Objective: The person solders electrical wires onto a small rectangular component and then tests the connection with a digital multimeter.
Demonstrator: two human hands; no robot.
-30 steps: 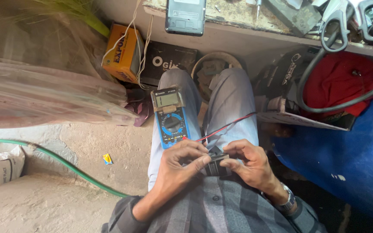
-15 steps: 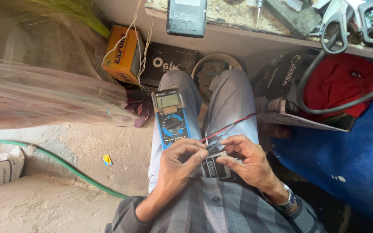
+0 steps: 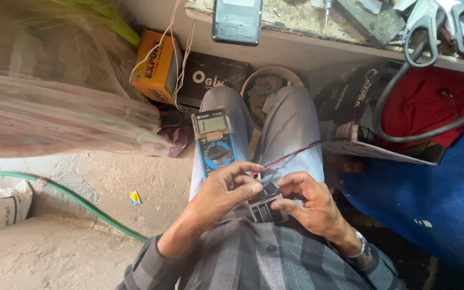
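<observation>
I sit with a blue and black multimeter (image 3: 215, 142) resting on my left thigh. A small black flat battery (image 3: 267, 208) lies in my lap between both hands. My left hand (image 3: 222, 192) pinches the probe tips against the battery's top edge. My right hand (image 3: 311, 205) grips the battery from the right side. Red and black probe leads (image 3: 291, 156) run from my fingers across my right thigh. The exact contact point of the probes is hidden by my fingers.
A workbench edge (image 3: 296, 45) spans the top, holding a dark phone (image 3: 237, 20) and scissors (image 3: 430, 32). Under it sit an orange box (image 3: 157, 67), a black box (image 3: 210, 78) and a round tin (image 3: 267, 86). A green hose (image 3: 71, 201) crosses the dirt floor. A blue cloth (image 3: 430, 193) lies at right.
Both hands have shifted slightly on the battery, fingers adjusting the probe tips. The view has tilted a little; the multimeter stays on my thigh.
</observation>
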